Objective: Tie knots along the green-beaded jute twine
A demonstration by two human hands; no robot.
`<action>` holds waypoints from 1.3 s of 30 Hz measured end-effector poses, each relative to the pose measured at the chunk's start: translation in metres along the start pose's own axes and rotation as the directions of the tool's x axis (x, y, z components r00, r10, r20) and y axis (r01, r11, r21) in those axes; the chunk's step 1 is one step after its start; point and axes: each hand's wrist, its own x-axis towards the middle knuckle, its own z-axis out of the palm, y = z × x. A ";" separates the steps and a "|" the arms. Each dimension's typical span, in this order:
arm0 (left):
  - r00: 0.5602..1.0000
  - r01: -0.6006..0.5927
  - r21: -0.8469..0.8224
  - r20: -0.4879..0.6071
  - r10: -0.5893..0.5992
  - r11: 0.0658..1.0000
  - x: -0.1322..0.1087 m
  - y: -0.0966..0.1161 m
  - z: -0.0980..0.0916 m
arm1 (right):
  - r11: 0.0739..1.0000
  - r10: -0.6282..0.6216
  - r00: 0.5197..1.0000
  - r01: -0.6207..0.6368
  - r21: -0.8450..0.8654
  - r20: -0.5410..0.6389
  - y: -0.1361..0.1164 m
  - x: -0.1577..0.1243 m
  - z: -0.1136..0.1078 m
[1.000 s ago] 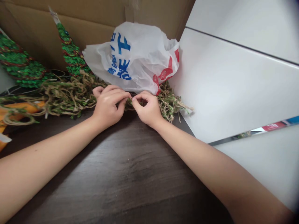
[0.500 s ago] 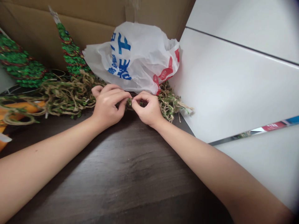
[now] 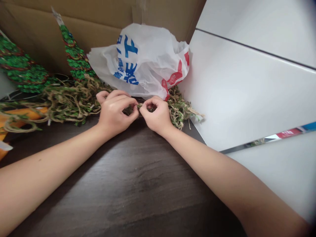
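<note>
Between pinching hands (image 3: pixel 113 113) (image 3: pixel 156 116), leafy twine (image 3: pixel 71 102)

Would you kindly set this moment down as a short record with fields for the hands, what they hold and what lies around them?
Left hand: fingertips pinched on a strand of the twine
Right hand: fingertips pinched on the same strand, close beside the left hand
Twine: tangled heap with small green leaves, along the back of the table
Table: dark wood
Behind the hands: white plastic bag with blue and red print, resting on the heap; cardboard box behind it
Left side: green glitter trees
Right side: white panel
</note>
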 end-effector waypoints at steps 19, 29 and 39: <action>0.998 -0.026 -0.007 0.058 0.026 1.000 -0.002 -0.004 0.002 | 0.978 -0.104 0.994 0.105 -0.182 0.016 0.003 -0.003 -0.001; 0.999 0.004 -0.073 0.038 -0.001 0.997 0.001 -0.001 -0.001 | 0.990 -0.052 0.998 0.046 -0.133 -0.036 0.004 -0.003 0.001; 0.995 0.059 -0.155 0.091 -0.045 0.986 0.004 -0.014 0.008 | 0.995 -0.007 1.000 0.008 -0.103 0.009 0.006 -0.001 0.001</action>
